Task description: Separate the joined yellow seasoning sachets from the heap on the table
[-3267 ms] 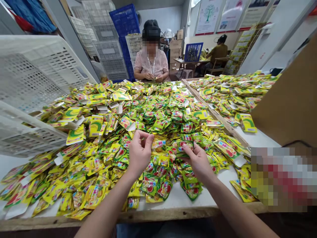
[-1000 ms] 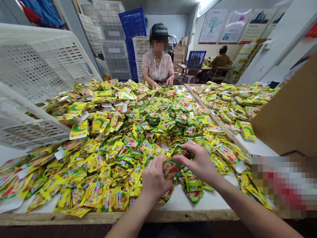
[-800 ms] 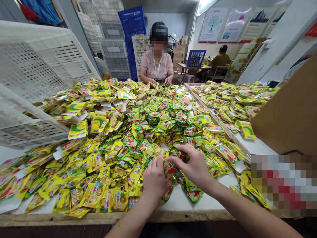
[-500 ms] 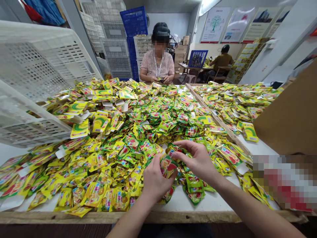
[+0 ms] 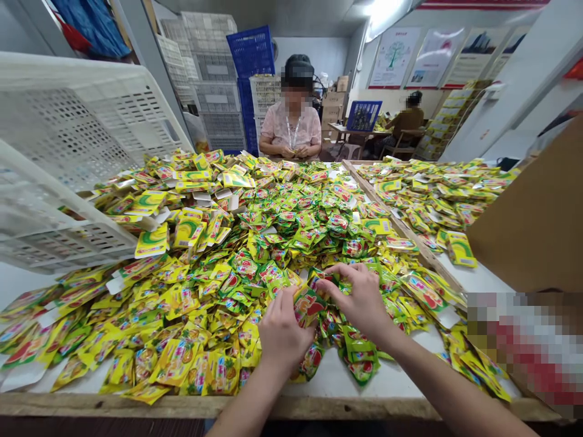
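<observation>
A big heap of small yellow and green fruit-print sachets (image 5: pixel 255 243) covers the white table (image 5: pixel 401 382). My left hand (image 5: pixel 282 331) is closed around a stack of green sachets (image 5: pixel 308 305) with red fruit print, held upright near the front edge. My right hand (image 5: pixel 362 297) pinches at the top of the same stack, fingers curled over sachets just behind it. More green sachets (image 5: pixel 359 358) lie below my right wrist.
White perforated crates (image 5: pixel 68 158) lean at the left. A brown cardboard box (image 5: pixel 537 224) stands at the right. A second sachet-covered table (image 5: pixel 437 188) lies beyond a wooden rim. A person (image 5: pixel 294 121) sits opposite; another person (image 5: pixel 407 118) sits farther back. Crates (image 5: pixel 218 85) are stacked behind.
My hands came together from apart in the heap; the left now holds a gathered stack of green sachets, and the right keeps adding to its top.
</observation>
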A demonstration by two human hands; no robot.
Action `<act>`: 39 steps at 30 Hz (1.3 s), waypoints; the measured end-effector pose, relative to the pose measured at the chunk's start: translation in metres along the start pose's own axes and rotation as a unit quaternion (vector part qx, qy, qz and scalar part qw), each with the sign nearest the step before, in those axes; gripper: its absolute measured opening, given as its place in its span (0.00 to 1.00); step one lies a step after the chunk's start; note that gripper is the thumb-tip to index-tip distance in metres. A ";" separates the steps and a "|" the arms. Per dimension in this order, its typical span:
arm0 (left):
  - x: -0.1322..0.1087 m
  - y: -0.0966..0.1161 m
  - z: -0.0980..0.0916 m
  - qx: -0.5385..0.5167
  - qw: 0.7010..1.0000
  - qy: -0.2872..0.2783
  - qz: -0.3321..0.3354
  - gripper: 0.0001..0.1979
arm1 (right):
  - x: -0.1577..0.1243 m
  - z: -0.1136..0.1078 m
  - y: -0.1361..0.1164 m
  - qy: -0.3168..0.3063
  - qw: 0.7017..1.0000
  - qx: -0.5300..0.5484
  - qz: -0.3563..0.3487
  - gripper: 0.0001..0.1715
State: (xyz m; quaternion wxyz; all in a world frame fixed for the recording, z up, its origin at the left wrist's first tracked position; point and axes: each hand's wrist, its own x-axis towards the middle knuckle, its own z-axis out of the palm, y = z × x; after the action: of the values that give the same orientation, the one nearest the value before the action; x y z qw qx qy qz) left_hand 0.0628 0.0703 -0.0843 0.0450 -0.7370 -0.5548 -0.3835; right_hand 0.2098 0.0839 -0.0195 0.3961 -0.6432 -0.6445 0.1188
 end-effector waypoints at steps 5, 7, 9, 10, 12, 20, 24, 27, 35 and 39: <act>0.000 0.002 0.001 -0.059 0.996 -0.052 -0.030 0.23 | 0.000 0.005 -0.004 -0.032 0.987 0.154 0.031 0.15; 0.001 0.003 -0.002 -0.138 0.983 -0.104 -0.060 0.23 | 0.001 0.004 -0.006 -0.009 0.990 0.140 0.009 0.14; 0.004 0.002 -0.005 -0.172 0.971 -0.141 -0.093 0.24 | 0.007 -0.004 -0.007 -0.067 0.990 0.123 -0.008 0.12; 0.005 0.002 -0.007 -0.176 0.967 -0.150 -0.105 0.24 | 0.012 -0.009 -0.007 -0.130 0.983 0.131 -0.008 0.11; 0.008 0.001 -0.010 -0.192 0.961 -0.160 -0.120 0.24 | 0.020 -0.020 -0.006 -0.253 0.953 0.165 -0.001 0.15; 0.009 0.001 -0.011 -0.245 0.949 -0.180 -0.086 0.18 | 0.025 -0.028 -0.012 -0.226 0.967 0.042 -0.109 0.09; 0.007 -0.006 -0.005 -0.097 0.994 -0.046 -0.033 0.21 | 0.024 -0.035 -0.009 -0.323 0.937 0.122 -0.058 0.12; 0.006 -0.011 -0.002 -0.014 0.999 0.010 0.027 0.20 | 0.016 -0.028 -0.005 -0.250 0.955 0.159 -0.002 0.12; 0.004 -0.013 -0.001 -0.047 0.997 0.016 0.054 0.19 | -0.015 -0.008 0.002 -0.265 0.947 0.163 -0.074 0.17; 0.004 -0.010 0.001 -0.066 0.995 -0.021 0.067 0.17 | -0.018 0.001 0.007 -0.266 0.948 0.172 -0.027 0.14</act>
State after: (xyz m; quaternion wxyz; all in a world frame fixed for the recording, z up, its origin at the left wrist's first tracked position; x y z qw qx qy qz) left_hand 0.0554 0.0776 -0.0867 0.0100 -0.7814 -0.4786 -0.4004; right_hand 0.2117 0.0683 -0.0310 0.3183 -0.4923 -0.7134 0.3839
